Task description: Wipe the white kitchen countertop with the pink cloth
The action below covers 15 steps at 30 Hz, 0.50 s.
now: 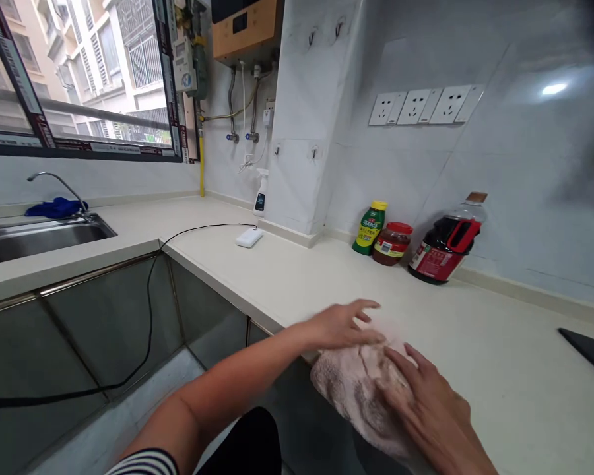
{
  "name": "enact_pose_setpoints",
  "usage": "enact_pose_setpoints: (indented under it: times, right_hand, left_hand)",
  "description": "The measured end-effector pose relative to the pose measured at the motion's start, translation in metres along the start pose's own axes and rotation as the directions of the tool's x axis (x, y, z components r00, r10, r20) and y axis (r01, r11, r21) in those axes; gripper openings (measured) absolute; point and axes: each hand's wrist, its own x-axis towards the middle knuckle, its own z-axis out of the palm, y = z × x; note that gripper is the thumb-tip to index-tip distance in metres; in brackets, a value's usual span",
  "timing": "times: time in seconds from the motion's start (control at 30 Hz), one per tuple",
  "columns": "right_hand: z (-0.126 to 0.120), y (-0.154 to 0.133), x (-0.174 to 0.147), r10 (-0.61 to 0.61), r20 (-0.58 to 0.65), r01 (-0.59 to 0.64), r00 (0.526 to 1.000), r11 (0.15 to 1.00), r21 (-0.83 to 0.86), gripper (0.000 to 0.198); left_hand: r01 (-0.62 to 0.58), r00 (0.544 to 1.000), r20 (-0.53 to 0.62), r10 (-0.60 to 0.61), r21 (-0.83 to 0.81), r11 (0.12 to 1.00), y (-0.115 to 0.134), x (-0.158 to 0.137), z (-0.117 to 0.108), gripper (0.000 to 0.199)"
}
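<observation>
A pinkish, fluffy cleaning cloth (346,389) is bunched at the counter's front edge and partly hangs over it. My right hand (430,399) grips the cloth from the right, with its fingers bent over the upper folds. Just above the cloth, my left hand (349,326) reaches in with fingers stretched apart. Its lower fingers are at the cloth's top edge; blur hides whether they touch it.
Along the wall stand a green bottle with a yellow cap (370,227), a red-lidded jar (393,243) and a large dark sauce bottle (445,244). A white device (249,237) with a black cable lies near a spray bottle (261,192). The sink (44,239) is left; a black flat object (591,353) lies right.
</observation>
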Motion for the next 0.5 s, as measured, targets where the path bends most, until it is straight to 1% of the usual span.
enact_pose_setpoints:
  times: [0.03,0.1,0.17,0.23,0.33,0.43,0.5]
  right_hand:
    - [0.004,-0.012,0.006,0.003,0.050,-0.001,0.999,0.999,-0.046,0.053]
    - [0.009,-0.037,0.020,-0.010,0.129,0.027,0.992,0.991,-0.134,0.052]
    - [0.011,-0.060,0.035,-0.049,0.179,0.081,0.983,0.981,-0.178,0.052]
    - [0.014,-0.076,0.048,-0.089,0.193,0.125,0.977,0.975,-0.185,0.052]
    - [0.019,-0.090,0.057,-0.117,0.185,0.151,0.976,0.972,-0.181,0.047]
    - [0.021,-0.094,0.050,-0.131,0.175,0.163,0.976,0.969,-0.184,0.046]
    - [0.019,-0.087,0.037,-0.124,0.167,0.156,0.978,0.970,-0.189,0.047]
  left_hand:
    - [0.039,0.995,-0.087,-0.037,0.020,0.999,-0.009,0.003,-0.010,0.069]
    - [0.096,0.969,-0.238,-0.064,0.126,0.987,-0.028,0.011,-0.026,0.049]
    - [0.132,0.947,-0.315,-0.058,0.221,0.966,-0.044,0.020,-0.039,0.037]
    - [0.133,0.944,-0.328,-0.036,0.279,0.951,-0.053,0.030,-0.048,0.034]
    - [0.107,0.952,-0.305,0.000,0.334,0.936,-0.058,0.041,-0.055,0.033]
    - [0.074,0.962,-0.270,0.045,0.413,0.908,-0.061,0.047,-0.054,0.030]
    - [0.046,0.966,-0.244,0.082,0.477,0.878,-0.064,0.047,-0.050,0.025]
